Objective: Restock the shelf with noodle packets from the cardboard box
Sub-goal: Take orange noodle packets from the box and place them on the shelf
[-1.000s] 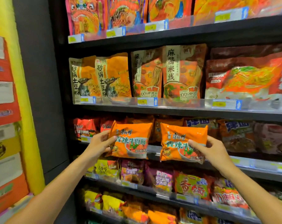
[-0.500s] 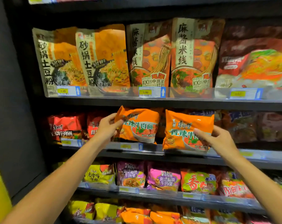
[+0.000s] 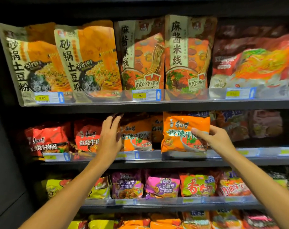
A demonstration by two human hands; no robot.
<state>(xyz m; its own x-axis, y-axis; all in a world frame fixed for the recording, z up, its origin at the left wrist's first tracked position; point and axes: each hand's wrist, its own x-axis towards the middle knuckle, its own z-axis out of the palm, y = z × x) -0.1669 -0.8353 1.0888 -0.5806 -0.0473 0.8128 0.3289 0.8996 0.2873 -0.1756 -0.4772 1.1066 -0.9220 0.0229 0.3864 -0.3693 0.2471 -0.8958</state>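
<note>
My left hand [image 3: 109, 138] lies with straight fingers against the left edge of an orange noodle packet [image 3: 137, 138]. That packet stands inside the middle shelf [image 3: 157, 161], in shadow under the board above. My right hand [image 3: 213, 139] grips a second orange noodle packet [image 3: 181, 129], thumb on its front and fingers behind its right edge. This packet is upright at the shelf's front lip, in front of another orange packet [image 3: 157, 128]. The cardboard box is out of view.
Red noodle packets [image 3: 51, 138] fill the middle shelf to the left, darker packets [image 3: 249, 124] to the right. Tall pouches [image 3: 84, 60] stand on the shelf above. Purple, green and yellow packets [image 3: 162, 184] line the shelf below. A dark side panel [image 3: 6, 146] bounds the left.
The view has closed in on the shelves. My left hand has pushed its packet back into the middle shelf and straightened its fingers. My right hand has brought its packet to the shelf front.
</note>
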